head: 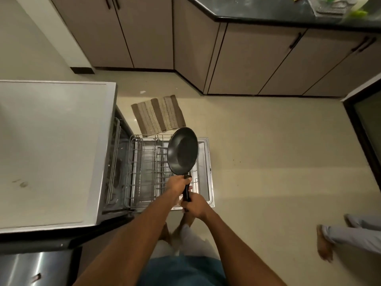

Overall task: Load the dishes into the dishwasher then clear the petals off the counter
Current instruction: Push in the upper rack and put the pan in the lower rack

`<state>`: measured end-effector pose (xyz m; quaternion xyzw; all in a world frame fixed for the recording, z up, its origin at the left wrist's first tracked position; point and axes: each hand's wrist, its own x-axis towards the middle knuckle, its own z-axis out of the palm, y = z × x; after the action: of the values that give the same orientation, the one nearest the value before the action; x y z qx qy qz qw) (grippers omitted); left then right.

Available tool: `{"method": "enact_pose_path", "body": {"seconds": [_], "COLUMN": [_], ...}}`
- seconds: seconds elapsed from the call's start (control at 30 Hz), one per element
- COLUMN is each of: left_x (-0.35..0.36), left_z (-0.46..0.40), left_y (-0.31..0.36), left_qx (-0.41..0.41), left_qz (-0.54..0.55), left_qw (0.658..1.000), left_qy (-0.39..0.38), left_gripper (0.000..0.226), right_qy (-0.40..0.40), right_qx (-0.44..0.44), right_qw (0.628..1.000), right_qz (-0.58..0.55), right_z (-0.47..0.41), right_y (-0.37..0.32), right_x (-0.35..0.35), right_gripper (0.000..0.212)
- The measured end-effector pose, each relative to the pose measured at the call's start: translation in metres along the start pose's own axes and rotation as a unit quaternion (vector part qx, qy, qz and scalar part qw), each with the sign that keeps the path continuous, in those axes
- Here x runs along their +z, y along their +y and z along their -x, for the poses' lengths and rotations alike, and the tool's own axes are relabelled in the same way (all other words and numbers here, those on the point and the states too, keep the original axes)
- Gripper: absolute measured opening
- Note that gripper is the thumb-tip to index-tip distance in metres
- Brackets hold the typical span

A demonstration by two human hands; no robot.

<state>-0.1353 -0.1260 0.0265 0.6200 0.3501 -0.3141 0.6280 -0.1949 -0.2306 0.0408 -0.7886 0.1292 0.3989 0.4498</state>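
Note:
I hold a dark frying pan (182, 151) by its black handle with both hands, above the open dishwasher. My left hand (177, 183) grips the handle close to the pan's bowl. My right hand (194, 204) grips the handle's lower end. The pan is tilted, its inside facing me. Below it the dishwasher's lower wire rack (144, 172) is pulled out over the open door (208, 162); the rack looks bare where I can see it. The dishwasher's white top (51, 151) fills the left.
A striped floor mat (158, 114) lies just beyond the door. Brown cabinets (257, 62) run along the back under a dark counter (268, 11) that carries a dish rack (334, 6). Another person's legs and feet (340, 238) are at the right.

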Motion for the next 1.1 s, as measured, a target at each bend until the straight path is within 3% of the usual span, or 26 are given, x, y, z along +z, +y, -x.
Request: {"method": "enact_pose_path", "body": {"seconds": [0.2,0.43,0.6,0.77,0.97,1.1], "left_x": [0.021,0.029,0.043,0.046,0.046,0.049], "left_z": [-0.051,-0.134,-0.214,-0.292,-0.388,-0.435], "left_y": [0.013,0.018,-0.008,-0.026,-0.053,-0.065], "left_qx": [-0.014,-0.087,-0.099,-0.113,-0.11,-0.122], "left_qz": [-0.037,-0.118,-0.208,-0.221,-0.247,-0.241], "left_qw": [0.999,0.989,0.973,0.969,0.963,0.963], "left_qy": [0.019,-0.038,-0.031,-0.001,0.023,0.007], "left_gripper": [0.014,0.028,0.02,0.018,0.021,0.019], "right_qy": [0.009,0.015,0.017,-0.006,-0.015,0.021], "right_qx": [0.009,0.059,0.085,0.078,0.082,0.108], "right_qw": [0.999,0.997,0.993,0.991,0.991,0.988], "right_qz": [0.041,0.046,0.079,0.11,0.105,0.109], "right_z": [-0.051,-0.126,-0.195,-0.269,-0.356,-0.399], "right_y": [0.004,0.038,0.062,0.086,0.116,0.135], "right_x": [-0.022,-0.028,-0.028,-0.021,-0.004,0.005], "right_gripper": [0.01,0.014,0.018,0.03,0.022,0.022]}}
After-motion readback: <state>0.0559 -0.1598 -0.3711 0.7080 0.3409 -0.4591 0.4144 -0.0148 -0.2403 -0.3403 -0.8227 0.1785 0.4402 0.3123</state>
